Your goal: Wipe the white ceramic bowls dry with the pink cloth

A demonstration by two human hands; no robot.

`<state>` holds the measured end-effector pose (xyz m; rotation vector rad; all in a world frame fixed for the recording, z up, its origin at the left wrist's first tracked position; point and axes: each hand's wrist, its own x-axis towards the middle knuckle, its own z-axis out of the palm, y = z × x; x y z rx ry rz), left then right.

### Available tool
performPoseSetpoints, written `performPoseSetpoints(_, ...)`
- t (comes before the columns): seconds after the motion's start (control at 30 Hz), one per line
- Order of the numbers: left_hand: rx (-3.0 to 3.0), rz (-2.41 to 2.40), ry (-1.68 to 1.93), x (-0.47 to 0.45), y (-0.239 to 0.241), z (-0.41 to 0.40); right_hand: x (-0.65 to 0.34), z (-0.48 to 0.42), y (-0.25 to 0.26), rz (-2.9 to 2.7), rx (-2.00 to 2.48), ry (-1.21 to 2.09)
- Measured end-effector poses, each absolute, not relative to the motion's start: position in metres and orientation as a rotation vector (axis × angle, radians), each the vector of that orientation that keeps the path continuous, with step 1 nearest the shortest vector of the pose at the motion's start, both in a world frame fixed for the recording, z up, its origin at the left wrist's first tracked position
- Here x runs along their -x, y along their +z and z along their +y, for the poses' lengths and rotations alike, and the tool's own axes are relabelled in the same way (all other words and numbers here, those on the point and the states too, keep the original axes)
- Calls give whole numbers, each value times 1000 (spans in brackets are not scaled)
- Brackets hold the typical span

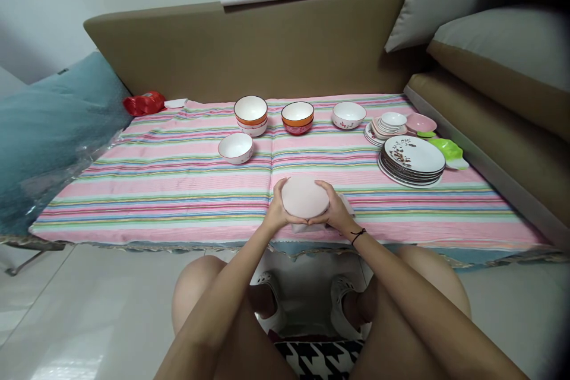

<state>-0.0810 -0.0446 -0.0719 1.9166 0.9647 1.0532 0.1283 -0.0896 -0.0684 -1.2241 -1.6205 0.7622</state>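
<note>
A pale, round, smooth dish-like piece [305,197] is held between my two hands, low over the front middle of the striped cloth. I cannot make out its exact kind. My left hand [276,211] wraps its left side, thumb along the edge and fingers curled beneath. Around the right side curls my right hand [336,212], a dark band on its wrist. Whitish material, perhaps a folded cloth [299,228], shows under the hands and sticks out to the right. Closest behind is a white bowl [236,148] standing upright by itself.
Stacked bowls [250,116], more stacked bowls [297,117] and a flowered bowl [349,115] stand at the back. To the right are a plate stack [412,160], small dishes [392,122], a pink bowl [421,123] and a green dish [447,148]. A red bag [145,104] lies back left.
</note>
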Motion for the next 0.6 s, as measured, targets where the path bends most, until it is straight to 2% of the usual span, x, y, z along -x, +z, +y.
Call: performPoseSetpoints(0.6, -2096, 920, 979, 84, -55, -45, -129, -88, -66, -1685, 1227, 646)
